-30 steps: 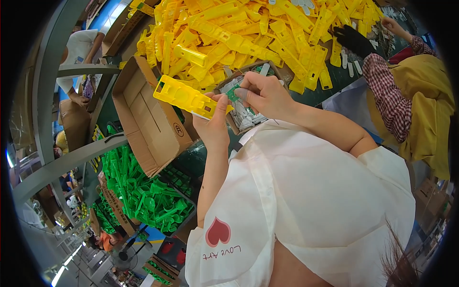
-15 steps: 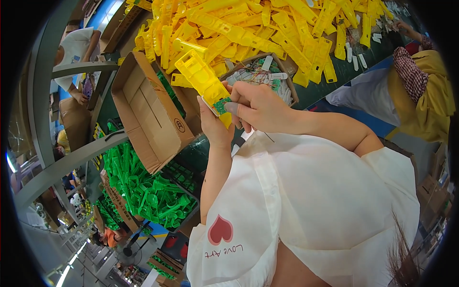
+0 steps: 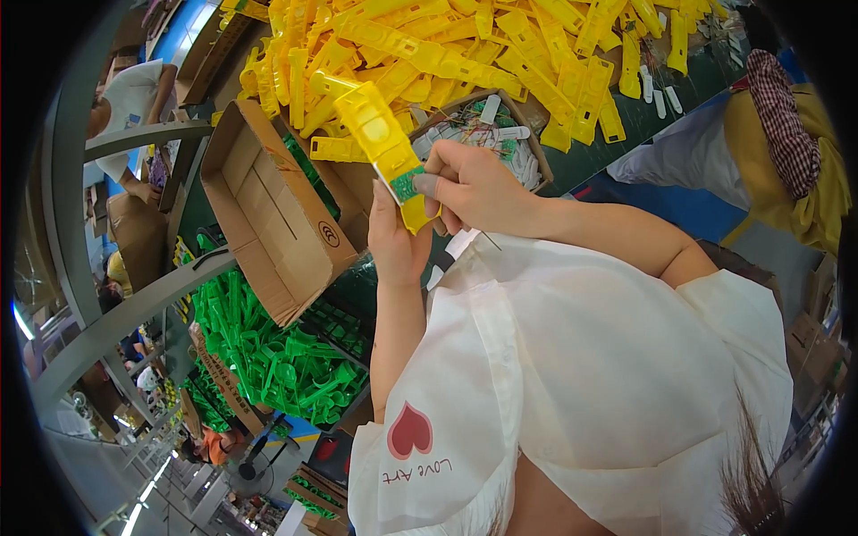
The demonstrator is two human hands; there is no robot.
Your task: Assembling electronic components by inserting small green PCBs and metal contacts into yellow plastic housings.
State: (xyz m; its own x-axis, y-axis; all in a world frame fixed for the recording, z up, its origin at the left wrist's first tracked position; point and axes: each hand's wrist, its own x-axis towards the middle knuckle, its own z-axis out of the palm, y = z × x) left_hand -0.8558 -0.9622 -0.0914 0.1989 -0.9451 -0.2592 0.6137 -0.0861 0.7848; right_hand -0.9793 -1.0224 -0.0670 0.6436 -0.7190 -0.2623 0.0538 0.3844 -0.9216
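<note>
My left hand (image 3: 396,243) is closed around the lower end of a long yellow plastic housing (image 3: 373,129), which tilts up and to the left. A small green circuit board (image 3: 405,184) lies at the housing's lower part. My right hand (image 3: 487,189) pinches at the board's right edge with thumb and forefinger. The other right fingers curl beneath, partly hidden. Just beyond my hands is a cardboard box holding white parts and thin wires (image 3: 490,134).
A heap of yellow housings (image 3: 429,58) covers the far table. To the left are an open cardboard box (image 3: 268,210), a dark crate of green plastic parts (image 3: 286,353) and a grey metal frame (image 3: 134,313). Beside the table at right is a person in yellow clothing (image 3: 778,152).
The housing has turned slightly in my left hand, and more of the circuit board shows. My right fingers have shifted to the board's edge. The co-worker's hand at far right has left the view.
</note>
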